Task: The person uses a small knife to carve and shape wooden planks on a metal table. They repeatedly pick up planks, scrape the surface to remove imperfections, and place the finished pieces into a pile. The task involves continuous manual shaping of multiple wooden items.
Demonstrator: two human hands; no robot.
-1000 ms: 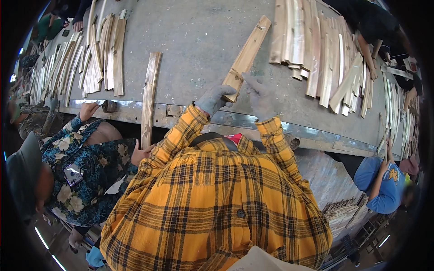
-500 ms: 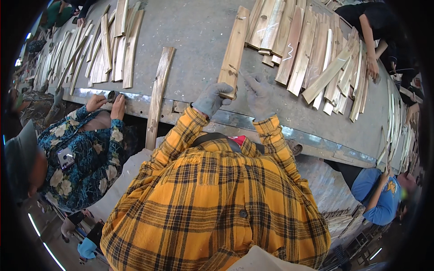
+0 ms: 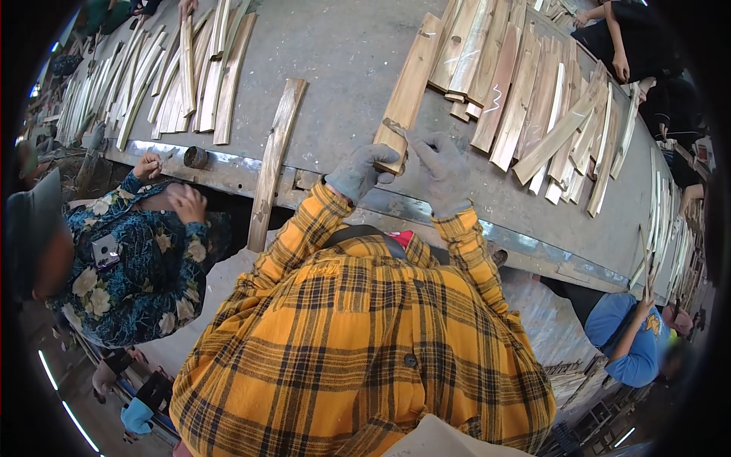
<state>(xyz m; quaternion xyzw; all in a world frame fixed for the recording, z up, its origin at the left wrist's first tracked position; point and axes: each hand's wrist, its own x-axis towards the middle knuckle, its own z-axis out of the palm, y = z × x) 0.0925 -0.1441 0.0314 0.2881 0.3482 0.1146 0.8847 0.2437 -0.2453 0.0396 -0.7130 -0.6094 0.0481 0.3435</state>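
In my gloved left hand [image 3: 356, 174] is the near end of a long wooden slat [image 3: 410, 84], fingers wrapped around it. The slat slants away over the table, its far end beside a pile of slats, and dark knots mark its near part. My gloved right hand [image 3: 443, 174] is open just right of that end, its index finger stretched toward the slat's right edge by a knot. Whether the fingertip touches the wood, I cannot tell. Another slat [image 3: 277, 152] lies left of my hands, its near end jutting over the table edge.
Many slats [image 3: 525, 99] lie side by side at the right, some with white marks. A second pile [image 3: 194, 84] spreads at the far left of the grey table [image 3: 335, 76]. A person in a flowered shirt [image 3: 137, 266] is at my left; a person in blue [image 3: 624, 335] is at the right.
The held slat's far end has swung slightly right. My right hand has turned a little, its index finger nearer the knot. The neighbour's hands at left have moved apart, leaving a dark round piece on the edge.
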